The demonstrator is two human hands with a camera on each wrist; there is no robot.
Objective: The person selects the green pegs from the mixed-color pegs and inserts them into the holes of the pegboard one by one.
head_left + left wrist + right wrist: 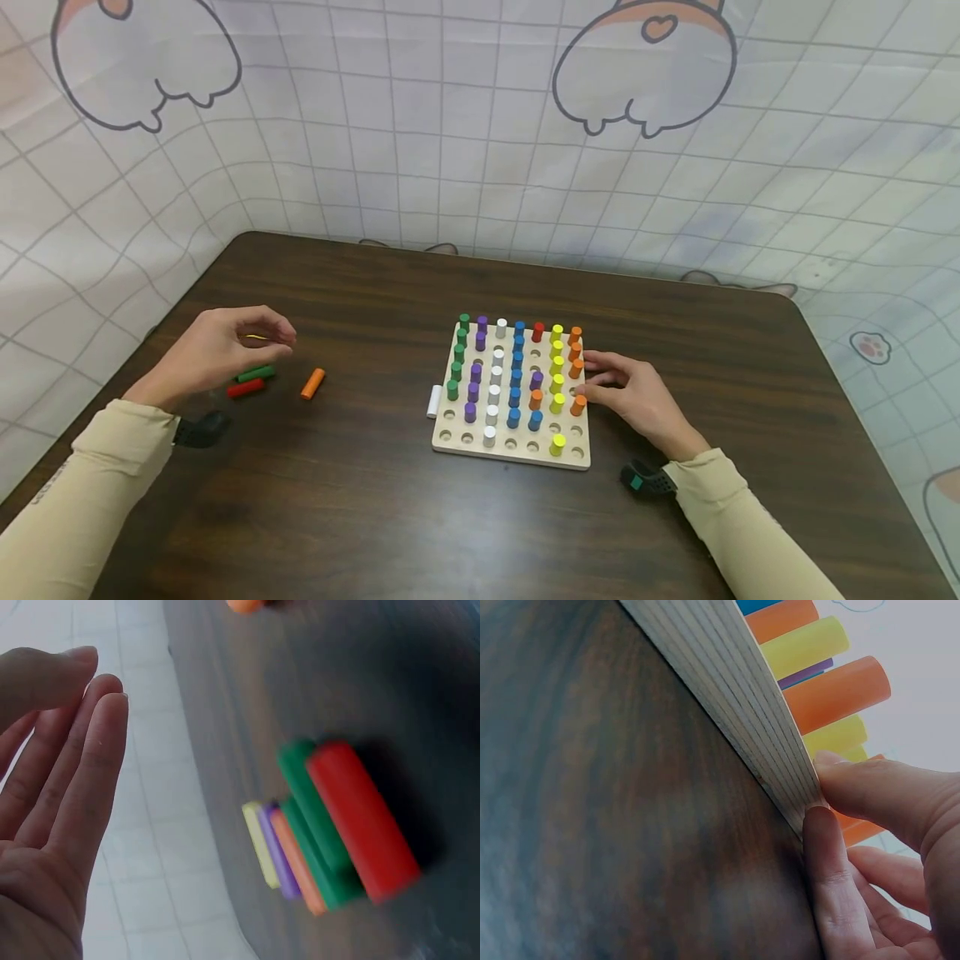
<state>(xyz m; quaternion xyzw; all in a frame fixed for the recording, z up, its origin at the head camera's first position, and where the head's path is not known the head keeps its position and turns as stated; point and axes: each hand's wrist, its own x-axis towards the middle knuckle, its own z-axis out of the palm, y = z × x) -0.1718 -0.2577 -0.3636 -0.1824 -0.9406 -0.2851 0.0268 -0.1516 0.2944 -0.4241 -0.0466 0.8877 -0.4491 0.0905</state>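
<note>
My right hand (637, 396) grips the right edge of a wooden pegboard (522, 434), thumb on the top face and a finger against the side, as the right wrist view also shows. Coloured pegs stand upright in columns on the board, among them a yellow peg (558, 445) near the front; several holes are bare. Over at the left, my left hand (228, 346) hovers above loose pegs with nothing in it, its fingers fairly straight and the thumb close to the fingertips. Below it lie a red peg (364, 821) and green ones, beside a purple peg (278, 851) and a yellow one.
A loose orange peg (312, 383) lies to the right of the left-hand group. Against the board's left side lies a white peg (434, 402). The dark wooden table (360, 500) meets a grid-patterned cloth (450, 150) at its back and sides.
</note>
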